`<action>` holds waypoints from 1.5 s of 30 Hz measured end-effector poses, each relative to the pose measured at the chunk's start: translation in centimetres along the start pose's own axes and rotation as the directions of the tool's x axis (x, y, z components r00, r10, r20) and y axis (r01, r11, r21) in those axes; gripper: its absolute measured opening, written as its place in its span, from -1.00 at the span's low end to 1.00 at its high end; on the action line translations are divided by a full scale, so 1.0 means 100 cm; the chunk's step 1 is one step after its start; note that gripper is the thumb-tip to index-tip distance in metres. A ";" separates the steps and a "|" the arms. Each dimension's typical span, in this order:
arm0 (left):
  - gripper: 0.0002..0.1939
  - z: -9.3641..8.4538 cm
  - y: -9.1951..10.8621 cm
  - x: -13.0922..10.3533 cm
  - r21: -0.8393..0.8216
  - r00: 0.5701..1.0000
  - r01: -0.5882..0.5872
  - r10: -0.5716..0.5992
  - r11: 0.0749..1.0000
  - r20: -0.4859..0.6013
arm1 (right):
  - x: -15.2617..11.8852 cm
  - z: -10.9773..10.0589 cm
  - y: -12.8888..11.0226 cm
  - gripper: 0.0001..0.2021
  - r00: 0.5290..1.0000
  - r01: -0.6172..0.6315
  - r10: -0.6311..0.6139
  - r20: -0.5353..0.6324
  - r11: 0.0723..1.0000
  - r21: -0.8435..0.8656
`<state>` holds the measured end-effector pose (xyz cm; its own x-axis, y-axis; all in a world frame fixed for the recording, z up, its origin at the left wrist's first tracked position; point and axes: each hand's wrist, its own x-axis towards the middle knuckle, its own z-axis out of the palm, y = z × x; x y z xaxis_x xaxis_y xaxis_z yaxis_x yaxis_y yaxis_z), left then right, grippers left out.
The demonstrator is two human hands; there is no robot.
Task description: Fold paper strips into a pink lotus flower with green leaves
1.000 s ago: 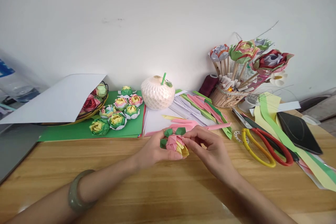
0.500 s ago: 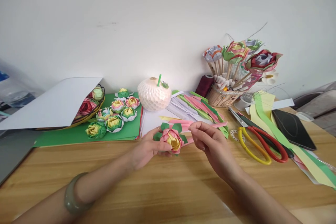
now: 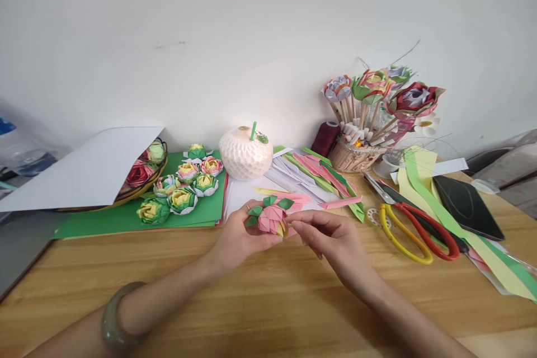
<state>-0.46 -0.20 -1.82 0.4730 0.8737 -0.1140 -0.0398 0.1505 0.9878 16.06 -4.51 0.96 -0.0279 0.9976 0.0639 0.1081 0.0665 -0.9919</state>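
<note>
A folded paper flower (image 3: 272,217) with pink outer petals, a yellow centre and green leaves is held in my left hand (image 3: 241,235), fingers behind it and thumb along its lower edge. The flower is tilted, so its yellow centre faces down and to the right. With thumb and forefinger pinched together, my right hand (image 3: 327,235) meets the flower's right edge. What exactly lies between those fingertips is partly hidden. Pink paper strips (image 3: 342,202) lie on the table just behind my hands.
Finished paper flowers (image 3: 183,199) rest on green paper (image 3: 104,226) at left. A white round ornament (image 3: 246,154) stands behind. Scissors (image 3: 413,229), a black tablet-like slab (image 3: 470,207) and paper strips lie right, near a basket (image 3: 356,156) of stemmed flowers.
My left hand has turned the flower, so its centre now points down and right instead of toward me. My right hand has moved left, its pinched fingertips now at the flower's edge.
</note>
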 end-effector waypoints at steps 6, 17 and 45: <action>-0.70 0.000 0.001 -0.004 0.216 0.982 -0.187 0.180 0.958 0.049 | -0.003 0.002 0.007 -0.90 0.924 0.353 -0.381 0.006 0.850 -0.391; -0.77 0.003 0.005 -0.008 0.080 0.991 -0.077 0.067 0.994 0.114 | -0.007 -0.001 0.015 -0.83 0.739 0.619 -0.647 0.186 0.546 -0.564; -0.60 -0.001 -0.010 -0.009 0.885 0.651 -0.408 0.751 0.225 0.109 | 0.000 0.009 -0.001 -0.89 0.966 -0.234 0.224 0.127 0.969 0.074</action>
<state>-0.90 -1.06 -2.69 0.3743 0.6312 0.6793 0.5772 -0.7319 0.3620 15.14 -4.51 0.92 -0.1291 0.9762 -0.1742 0.0374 -0.1708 -0.9846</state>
